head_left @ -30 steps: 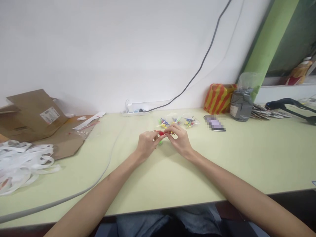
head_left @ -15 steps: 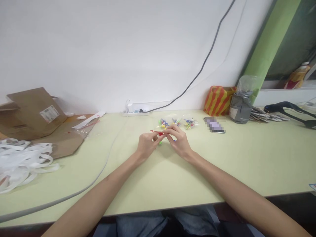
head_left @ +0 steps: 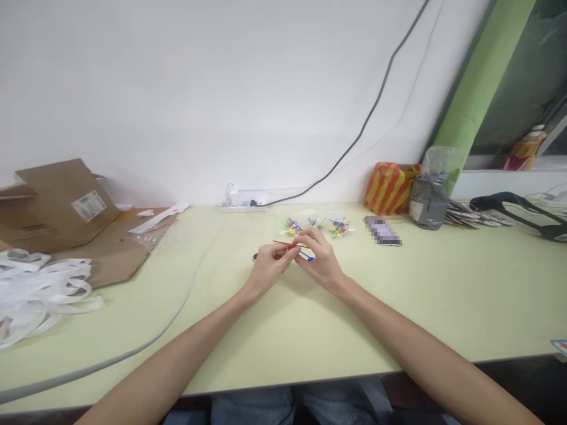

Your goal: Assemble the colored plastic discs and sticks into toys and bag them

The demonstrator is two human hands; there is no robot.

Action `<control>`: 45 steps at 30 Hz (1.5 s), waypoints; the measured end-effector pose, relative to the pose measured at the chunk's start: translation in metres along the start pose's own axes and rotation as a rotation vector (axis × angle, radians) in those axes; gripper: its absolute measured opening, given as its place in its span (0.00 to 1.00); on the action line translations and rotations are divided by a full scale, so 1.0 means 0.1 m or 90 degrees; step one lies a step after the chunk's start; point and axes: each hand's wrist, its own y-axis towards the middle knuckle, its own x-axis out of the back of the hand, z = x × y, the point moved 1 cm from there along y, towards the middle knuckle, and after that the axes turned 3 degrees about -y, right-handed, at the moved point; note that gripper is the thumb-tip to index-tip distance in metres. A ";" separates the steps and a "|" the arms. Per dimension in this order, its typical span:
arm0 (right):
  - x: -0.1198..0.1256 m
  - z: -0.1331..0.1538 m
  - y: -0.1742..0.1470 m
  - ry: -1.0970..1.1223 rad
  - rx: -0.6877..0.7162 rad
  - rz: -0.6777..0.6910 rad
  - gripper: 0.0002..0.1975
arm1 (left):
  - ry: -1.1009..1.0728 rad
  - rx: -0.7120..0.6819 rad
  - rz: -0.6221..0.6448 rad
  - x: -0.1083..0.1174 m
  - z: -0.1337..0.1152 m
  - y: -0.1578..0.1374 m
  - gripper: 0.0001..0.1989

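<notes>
My left hand and my right hand meet over the middle of the table, fingertips nearly touching. Between them is a thin red plastic piece, pinched by both hands; the fingers cover part of it. A slim blue plastic piece shows under the right fingers, and whether it joins the red one I cannot tell. Just past the left knuckles, a small dark object peeks out. Beyond the hands lie clear bags of small coloured plastic parts.
A power strip sits against the wall, with a black cable rising right. Behind on the right are a phone, a striped bag and a grey pouch. Cardboard, white straps and a grey cable occupy the left.
The red piece has turned slightly in my fingers, and more of the blue piece shows. A green part seen below the hands is hidden now. The view has shifted a little.
</notes>
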 end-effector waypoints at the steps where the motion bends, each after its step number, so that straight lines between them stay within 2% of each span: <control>1: 0.00 0.01 0.00 0.000 -0.001 -0.006 0.08 | -0.016 0.006 0.005 0.00 0.01 0.00 0.18; 7: 0.02 0.01 0.03 -0.036 0.023 -0.017 0.04 | -0.041 0.037 0.003 0.00 0.02 0.00 0.20; 11: 0.04 -0.01 0.07 -0.054 0.032 -0.001 0.03 | -0.027 0.041 0.003 -0.01 0.02 0.00 0.20; 13: 0.08 0.00 0.10 -0.043 0.026 0.035 0.03 | -0.017 0.036 -0.005 0.00 0.03 0.00 0.20; 16: 0.16 0.01 0.13 -0.005 0.016 0.136 0.12 | 0.022 0.016 -0.038 0.05 0.05 0.02 0.18; 18: 0.20 0.01 0.13 0.013 0.001 0.168 0.17 | 0.092 -0.014 -0.053 0.10 0.07 0.03 0.17; 20: 0.19 0.00 0.12 0.008 -0.017 0.161 0.15 | 0.194 -0.057 -0.043 0.13 0.09 0.04 0.15; 22: 0.15 -0.02 0.09 -0.011 -0.026 0.154 0.09 | 0.285 -0.096 -0.021 0.15 0.13 0.05 0.14; 24: 0.10 -0.02 0.07 -0.030 -0.026 0.161 0.05 | 0.335 -0.116 -0.002 0.16 0.17 0.05 0.14; 29: 0.12 -0.02 0.09 -0.025 -0.047 0.155 0.04 | 0.383 -0.150 0.021 0.18 0.19 0.06 0.16; 32: 0.23 -0.07 0.15 -0.018 -0.094 0.095 0.04 | 0.417 -0.172 0.039 0.22 0.14 0.07 0.19; 35: 0.34 -0.13 0.21 -0.043 -0.136 0.031 0.04 | 0.423 -0.157 0.008 0.28 0.13 0.09 0.22; 37: 0.38 -0.15 0.24 -0.044 -0.158 0.033 0.04 | 0.424 -0.142 -0.024 0.34 0.16 0.12 0.23; 40: 0.36 -0.08 0.23 0.010 -0.190 0.122 0.03 | 0.423 -0.131 -0.057 0.41 0.22 0.16 0.22; 43: 0.30 0.09 0.19 0.026 -0.172 0.319 0.01 | 0.423 -0.133 -0.082 0.46 0.26 0.18 0.23; 45: 0.25 0.19 0.15 -0.045 -0.129 0.465 0.01 | 0.424 -0.131 -0.091 0.47 0.26 0.19 0.23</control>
